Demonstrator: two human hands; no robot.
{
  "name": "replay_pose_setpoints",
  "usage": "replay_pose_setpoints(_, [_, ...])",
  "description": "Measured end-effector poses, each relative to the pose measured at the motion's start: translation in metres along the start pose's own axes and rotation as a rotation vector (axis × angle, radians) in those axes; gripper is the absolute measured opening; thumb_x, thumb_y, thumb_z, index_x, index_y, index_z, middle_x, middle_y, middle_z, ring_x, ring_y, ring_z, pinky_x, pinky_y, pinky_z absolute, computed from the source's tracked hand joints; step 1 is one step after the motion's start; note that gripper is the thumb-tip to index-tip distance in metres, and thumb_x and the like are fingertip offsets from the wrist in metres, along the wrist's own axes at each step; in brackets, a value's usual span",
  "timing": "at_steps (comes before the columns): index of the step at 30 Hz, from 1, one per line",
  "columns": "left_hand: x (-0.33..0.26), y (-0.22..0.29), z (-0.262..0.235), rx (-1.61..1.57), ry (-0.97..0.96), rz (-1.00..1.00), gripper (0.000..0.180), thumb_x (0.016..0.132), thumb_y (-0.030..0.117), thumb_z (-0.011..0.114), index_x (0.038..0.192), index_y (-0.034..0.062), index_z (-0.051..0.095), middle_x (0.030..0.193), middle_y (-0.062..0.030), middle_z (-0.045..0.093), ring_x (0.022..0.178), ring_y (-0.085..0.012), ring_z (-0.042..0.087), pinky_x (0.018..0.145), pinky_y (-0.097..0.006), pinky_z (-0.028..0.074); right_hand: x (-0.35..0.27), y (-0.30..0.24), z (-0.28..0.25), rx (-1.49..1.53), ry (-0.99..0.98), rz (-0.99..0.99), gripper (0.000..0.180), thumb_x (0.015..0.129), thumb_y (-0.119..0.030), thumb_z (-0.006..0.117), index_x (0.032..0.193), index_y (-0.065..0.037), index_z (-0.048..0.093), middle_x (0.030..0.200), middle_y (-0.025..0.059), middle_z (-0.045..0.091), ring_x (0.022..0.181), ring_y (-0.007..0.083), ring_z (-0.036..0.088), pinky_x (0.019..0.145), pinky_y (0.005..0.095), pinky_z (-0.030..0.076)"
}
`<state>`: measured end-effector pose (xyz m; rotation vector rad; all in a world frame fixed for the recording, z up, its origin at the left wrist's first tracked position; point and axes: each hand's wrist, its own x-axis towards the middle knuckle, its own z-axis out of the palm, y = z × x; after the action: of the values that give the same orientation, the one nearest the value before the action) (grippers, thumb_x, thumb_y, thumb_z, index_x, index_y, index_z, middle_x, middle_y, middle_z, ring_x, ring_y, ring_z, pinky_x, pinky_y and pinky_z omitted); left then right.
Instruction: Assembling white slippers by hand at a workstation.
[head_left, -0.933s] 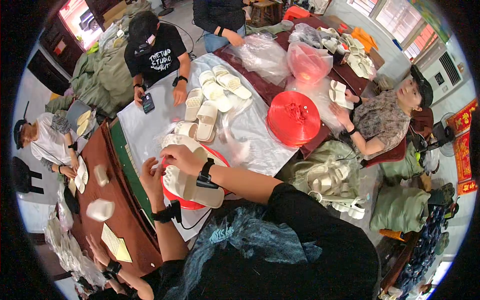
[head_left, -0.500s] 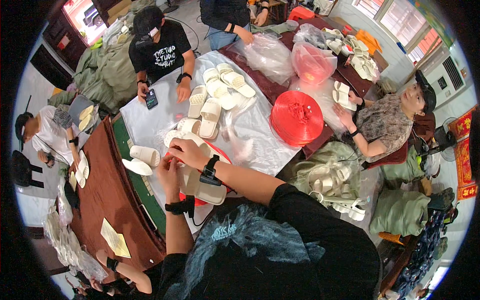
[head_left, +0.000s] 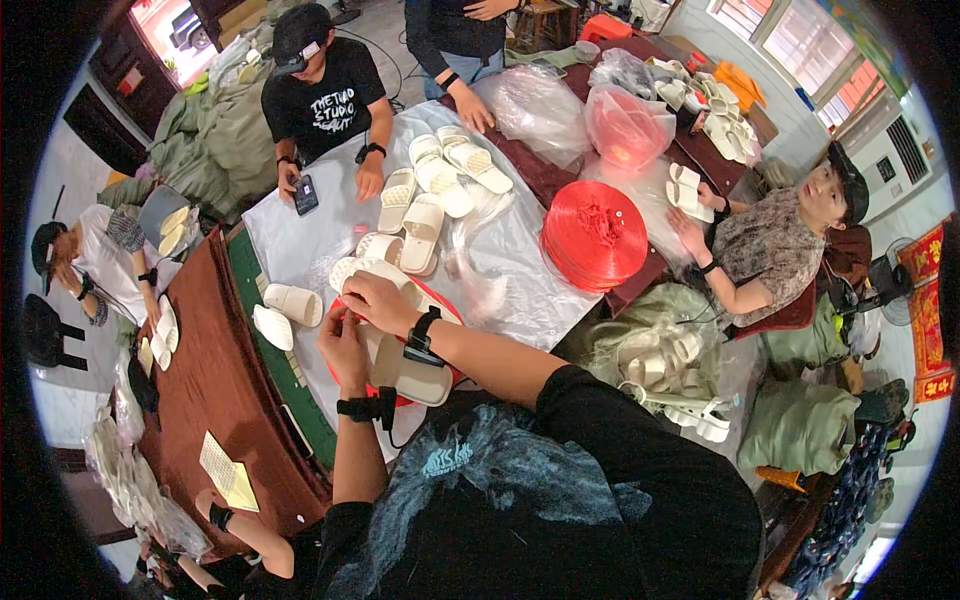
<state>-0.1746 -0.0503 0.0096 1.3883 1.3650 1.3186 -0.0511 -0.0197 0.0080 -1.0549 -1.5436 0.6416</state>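
Together by cream slipper (head_left: 418, 381), left hand (head_left: 344, 350) and right hand (head_left: 382, 304), grip unclear; pale-lettered black shirt (head_left: 560, 490).

Cream slippers (head_left: 422, 232) look matt, the red roll (head_left: 594, 240) glossy plastic.

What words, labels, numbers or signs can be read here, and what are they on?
I won't copy out wording, but writing shows on these:
Co-worker's black T-shirt: large white letters.
Camera wearer's shirt: stylised pale blue lettering, unclear.
Red banners, far right: gold characters.
Phone: screen too small to read.
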Motion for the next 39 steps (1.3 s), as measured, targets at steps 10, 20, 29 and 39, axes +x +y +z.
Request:
replay_pose_setpoints(10, [-0.003,-0.002,-0.002,-0.127,-0.009,-0.109,0.011,0.097,0.009,0.061,0.096,-0.0014,0.065,0.082,-0.0002,0.064,0.069,-0.0046,0.053,0.058,-0.021,0.042,-0.003,0.0,-0.003,0.041,-0.029,0.005,0.014,0.087,-0.018,0.061,0.087,-0.004,0.061,0.083,0.0142,0.059,0.08,0.0343,0.06,0.07,0.0425,0.048])
replay_pose_setpoints(20, [-0.001,-0.015,-0.005,-0.046,0.006,-0.029,0.011,0.096,0.007,0.061,0.097,-0.0031,0.065,0.082,-0.0022,0.065,0.07,-0.0069,0.056,0.06,-0.023,0.046,-0.005,0.0,0.0,-0.083,-0.085,-0.062,0.014,0.085,-0.018,0.061,0.084,-0.004,0.06,0.084,0.0142,0.056,0.084,0.0354,0.057,0.072,0.0459,0.046])
replay_pose_setpoints(29, [0.0,-0.015,-0.004,-0.102,0.054,-0.068,0.011,0.09,0.003,0.064,0.099,-0.004,0.066,0.084,-0.0055,0.068,0.073,-0.0087,0.061,0.063,-0.023,0.049,-0.002,0.002,0.001,-0.098,-0.099,-0.029,0.012,0.083,-0.016,0.06,0.079,-0.005,0.061,0.082,0.0151,0.056,0.081,0.036,0.057,0.07,0.0458,0.046])
replay_pose_setpoints(39, [-0.001,-0.004,-0.001,-0.063,0.071,-0.124,0.009,0.091,0.002,0.064,0.097,-0.003,0.066,0.083,-0.0061,0.069,0.073,-0.0103,0.064,0.065,-0.025,0.053,0.003,0.002,-0.006,-0.091,-0.202,0.016,0.013,0.086,-0.016,0.062,0.083,-0.004,0.062,0.083,0.0142,0.057,0.08,0.0345,0.059,0.07,0.0426,0.046])
